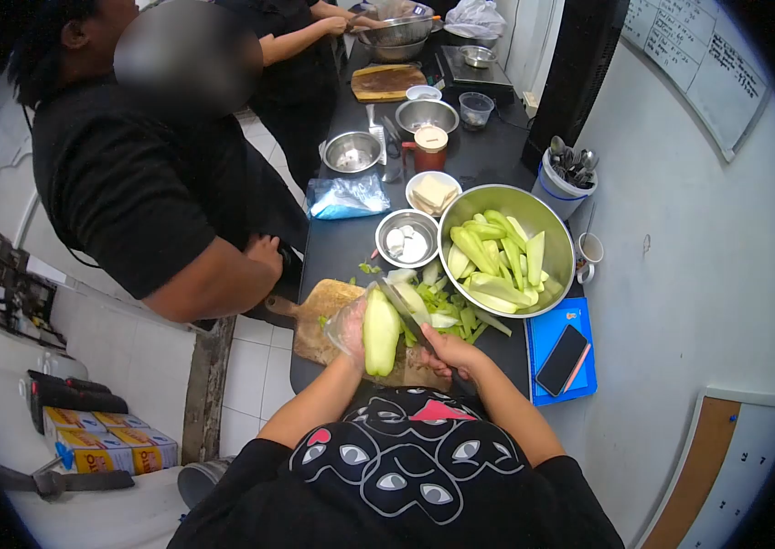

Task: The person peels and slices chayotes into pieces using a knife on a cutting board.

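Observation:
My left hand [347,329], in a clear plastic glove, is wrapped round a peeled, pale green gourd [381,337]. The gourd stands roughly upright over the wooden cutting board [321,316]. In my right hand [451,351] is a knife [400,305], its blade slanting up and left beside the gourd's top; whether it touches cannot be told. Green peelings [468,322] lie heaped at the board's far right side. Beyond them a large metal bowl [563,236] holds many pale green wedges [497,252].
A small metal bowl [381,245], a white plate [412,203] with a pale block, and a red mug [429,157] stand farther back. A phone [563,360] lies on a blue folder [545,320] at right. One person [122,174] stands close left; another works at the far end.

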{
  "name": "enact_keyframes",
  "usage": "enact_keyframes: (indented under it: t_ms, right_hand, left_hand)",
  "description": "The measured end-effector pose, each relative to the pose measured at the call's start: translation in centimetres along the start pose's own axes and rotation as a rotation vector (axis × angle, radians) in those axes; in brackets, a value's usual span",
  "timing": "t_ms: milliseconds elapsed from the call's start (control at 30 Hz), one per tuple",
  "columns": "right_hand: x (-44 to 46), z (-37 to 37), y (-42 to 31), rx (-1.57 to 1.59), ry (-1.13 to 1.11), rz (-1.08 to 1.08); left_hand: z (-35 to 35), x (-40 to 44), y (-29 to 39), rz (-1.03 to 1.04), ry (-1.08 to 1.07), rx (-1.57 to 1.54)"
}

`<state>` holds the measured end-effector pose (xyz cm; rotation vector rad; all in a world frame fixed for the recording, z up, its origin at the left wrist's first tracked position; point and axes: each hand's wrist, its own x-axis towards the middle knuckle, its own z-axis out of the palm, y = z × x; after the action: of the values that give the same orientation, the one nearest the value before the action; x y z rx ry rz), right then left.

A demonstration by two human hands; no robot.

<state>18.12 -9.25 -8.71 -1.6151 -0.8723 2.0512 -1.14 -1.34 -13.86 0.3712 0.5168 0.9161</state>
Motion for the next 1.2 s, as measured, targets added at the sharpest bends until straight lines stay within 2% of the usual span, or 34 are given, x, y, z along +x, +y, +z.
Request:
enact_keyframes:
  t_ms: [133,233,400,467,533,567,633,667,733,767,867,1000,1067,1200]
  right_hand:
    - [0.2,0.4,-0.3,0.046,-0.017,0.037]
    - [0.2,1.3,-0.9,0.084,-0.068,-0.085]
    - [1.5,2.3,-0.9,0.068,0.058,-0.146]
    - [1.3,2.4,-1.4,0.063,0.129,-0.185]
    - [1.3,2.4,-1.7,0.064,0.257,-0.222]
    - [1.3,2.3,-1.8,-0.122,0.319,-0.316]
    - [1.1,2.1,-2.0,-0.491,0.438,-0.500]
    - [0.5,2.3,-2.2,-0.566,0.475,-0.492]
    - [-1.6,3.0,-3.2,-0.718,0.551,-0.476]
    - [-2.5,3.1,-3.7,-0.766,0.594,-0.438]
    - [-4.1,2.9,-3.8,-0.868,0.697,-0.355]
    - [-3.9,2.6,-3.5,-0.904,0.757,-0.360]
    - [-3.6,2.5,-3.3,-0.912,0.729,-0.341]
    - [-2.7,2.6,-2.6,-0.895,0.642,-0.267]
  left_hand:
    - [0.0,0.6,-0.1,-0.043,0.034,-0.081]
    - [-0.8,0.7,-0.5,-0.003,-0.065,-0.145]
    - [-0.8,1.6,-2.0,-0.050,0.194,0.093]
    - [3.1,0.6,-1.0,0.019,0.273,0.279]
    - [5.6,-0.6,-0.4,-0.048,0.296,0.217]
    - [6.0,-0.8,-0.3,-0.084,0.309,0.188]
    - [3.4,0.2,-0.8,-0.045,0.304,0.486]
    - [1.9,0.7,-1.1,-0.025,0.299,0.635]
    - [1.7,1.0,-0.8,0.058,0.334,0.637]
    - [1.7,1.2,-0.4,0.103,0.351,0.637]
    - [4.2,0.4,2.2,0.226,0.287,1.110]
    - [1.6,1.6,2.0,0.354,0.206,1.439]
    - [5.3,-0.4,3.6,0.404,0.174,1.780]
    - [1.8,1.1,2.5,0.266,0.241,1.270]
